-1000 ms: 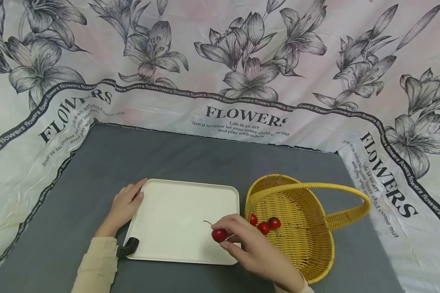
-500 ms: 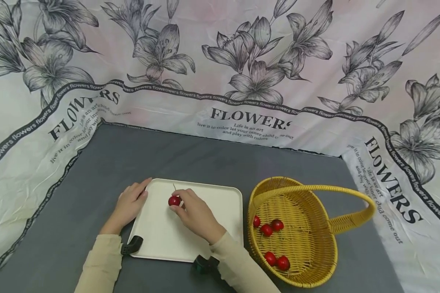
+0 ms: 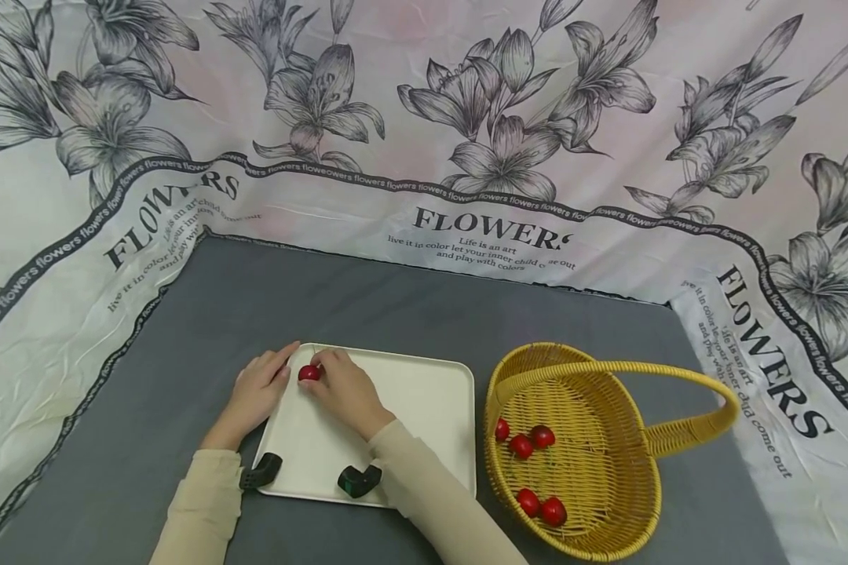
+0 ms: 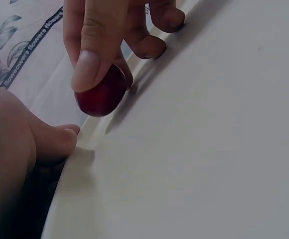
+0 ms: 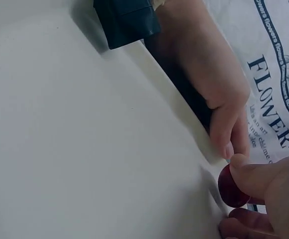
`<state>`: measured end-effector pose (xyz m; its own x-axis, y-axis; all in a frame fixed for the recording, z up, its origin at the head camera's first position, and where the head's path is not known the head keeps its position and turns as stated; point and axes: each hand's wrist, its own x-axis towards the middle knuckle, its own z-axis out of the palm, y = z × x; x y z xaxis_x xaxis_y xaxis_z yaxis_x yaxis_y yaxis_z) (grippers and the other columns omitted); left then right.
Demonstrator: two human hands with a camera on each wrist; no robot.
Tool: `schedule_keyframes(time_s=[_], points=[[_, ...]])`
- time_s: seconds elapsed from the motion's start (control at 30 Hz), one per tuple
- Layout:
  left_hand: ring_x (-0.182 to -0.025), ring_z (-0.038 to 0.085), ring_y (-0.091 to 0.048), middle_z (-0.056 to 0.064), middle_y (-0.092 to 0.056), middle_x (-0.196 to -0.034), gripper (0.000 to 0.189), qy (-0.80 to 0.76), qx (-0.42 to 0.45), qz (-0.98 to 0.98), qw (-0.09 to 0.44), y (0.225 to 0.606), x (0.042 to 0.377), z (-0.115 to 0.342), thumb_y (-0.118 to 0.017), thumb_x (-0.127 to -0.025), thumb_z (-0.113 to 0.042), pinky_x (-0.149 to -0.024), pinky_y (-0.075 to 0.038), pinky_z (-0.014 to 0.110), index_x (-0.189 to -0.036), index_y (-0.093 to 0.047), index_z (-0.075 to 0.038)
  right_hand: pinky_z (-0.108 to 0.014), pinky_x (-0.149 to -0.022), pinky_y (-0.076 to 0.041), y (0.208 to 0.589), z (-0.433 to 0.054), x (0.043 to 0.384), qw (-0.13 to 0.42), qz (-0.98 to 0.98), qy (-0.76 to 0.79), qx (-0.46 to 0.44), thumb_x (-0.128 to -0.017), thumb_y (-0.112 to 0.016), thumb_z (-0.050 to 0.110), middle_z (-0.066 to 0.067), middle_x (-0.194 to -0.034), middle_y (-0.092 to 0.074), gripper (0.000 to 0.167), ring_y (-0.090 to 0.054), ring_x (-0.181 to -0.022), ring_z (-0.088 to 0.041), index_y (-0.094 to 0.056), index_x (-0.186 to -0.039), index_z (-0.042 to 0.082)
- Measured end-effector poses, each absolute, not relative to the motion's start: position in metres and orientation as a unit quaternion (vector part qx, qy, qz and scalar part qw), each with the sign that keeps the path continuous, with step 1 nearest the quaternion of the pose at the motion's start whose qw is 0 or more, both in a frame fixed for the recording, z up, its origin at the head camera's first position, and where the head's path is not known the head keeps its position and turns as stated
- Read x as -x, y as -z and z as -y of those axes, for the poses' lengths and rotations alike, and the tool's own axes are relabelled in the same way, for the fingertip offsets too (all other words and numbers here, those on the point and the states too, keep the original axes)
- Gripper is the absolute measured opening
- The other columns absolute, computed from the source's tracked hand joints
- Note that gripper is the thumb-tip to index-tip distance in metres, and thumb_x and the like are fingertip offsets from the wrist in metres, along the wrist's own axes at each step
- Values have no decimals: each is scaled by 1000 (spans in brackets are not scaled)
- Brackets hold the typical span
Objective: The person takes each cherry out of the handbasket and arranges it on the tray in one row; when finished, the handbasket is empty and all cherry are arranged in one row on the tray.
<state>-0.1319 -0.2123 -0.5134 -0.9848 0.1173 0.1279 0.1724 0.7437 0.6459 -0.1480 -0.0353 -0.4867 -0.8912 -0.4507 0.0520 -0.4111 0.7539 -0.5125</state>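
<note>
A dark red cherry (image 3: pixel 308 373) is pinched between thumb and fingers of my right hand (image 3: pixel 346 395), close over the far left corner of the white tray (image 3: pixel 410 428). Its thin stem points up in the head view. The left wrist view shows the cherry (image 4: pixel 103 94) under the thumb, its shadow on the tray. My left hand (image 3: pixel 254 392) holds the tray's left edge, thumb at the rim and fingers along the outside. In the right wrist view the left hand (image 5: pixel 224 94) is just beyond the cherry (image 5: pixel 232 188).
Right of the tray stands a yellow wicker basket (image 3: pixel 608 439) with a tall handle (image 3: pixel 678 375). Several cherries (image 3: pixel 521 446) lie inside along its left side. A grey cloth (image 3: pixel 367 290) covers the table, and white flower-printed fabric (image 3: pixel 325 200) surrounds its far and side edges.
My right hand has carried the cherry from beside the basket leftward across the tray to its far left corner. The left hand keeps its place at the tray's edge. The head view has shifted slightly.
</note>
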Motion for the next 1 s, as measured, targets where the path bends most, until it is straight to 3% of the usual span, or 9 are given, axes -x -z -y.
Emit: schedule_keyframes(time_s=[0.2,0.37,0.53,0.8,1.0], points=[[-89,28,-48,12,-57,-98,41,351,78,932,47,511,132,211,-47,-99,-11,-78,-31,44,-140,-47,-3,-21,-77,-47,488,37,149,24,-936,260,235,-90,-65,36,-3,-115,-59,34,-61,-88,-10,-59,-115,13],[-89,28,-48,13,-57,-98,41,354,78,930,51,511,130,211,-47,-100,-13,-77,-31,44,-139,-48,-3,-22,-79,-48,484,34,147,38,-936,261,233,-92,-63,40,-4,-121,-57,42,-62,-89,-11,-57,-122,12],[-88,26,-48,12,-57,-98,40,347,78,933,55,513,129,211,-47,-100,-14,-77,-32,43,-139,-48,-3,-21,-74,-49,451,15,125,68,-927,299,215,-93,-58,46,-4,-127,-52,54,-62,-84,-7,-49,-133,12],[-90,28,-48,15,-58,-103,41,353,76,931,54,514,125,209,-47,-100,-13,-79,-33,45,-140,-47,-2,-21,-71,-48,360,-82,53,46,-897,354,260,-94,-55,46,9,-118,-55,42,-58,-86,-2,-50,-129,22],[-89,28,-48,14,-57,-101,41,350,75,932,56,513,128,206,-47,-100,-13,-79,-32,45,-139,-47,-3,-22,-69,-48,338,-170,24,68,-928,332,154,-92,-58,47,12,-106,-56,38,-54,-82,1,-54,-123,25]])
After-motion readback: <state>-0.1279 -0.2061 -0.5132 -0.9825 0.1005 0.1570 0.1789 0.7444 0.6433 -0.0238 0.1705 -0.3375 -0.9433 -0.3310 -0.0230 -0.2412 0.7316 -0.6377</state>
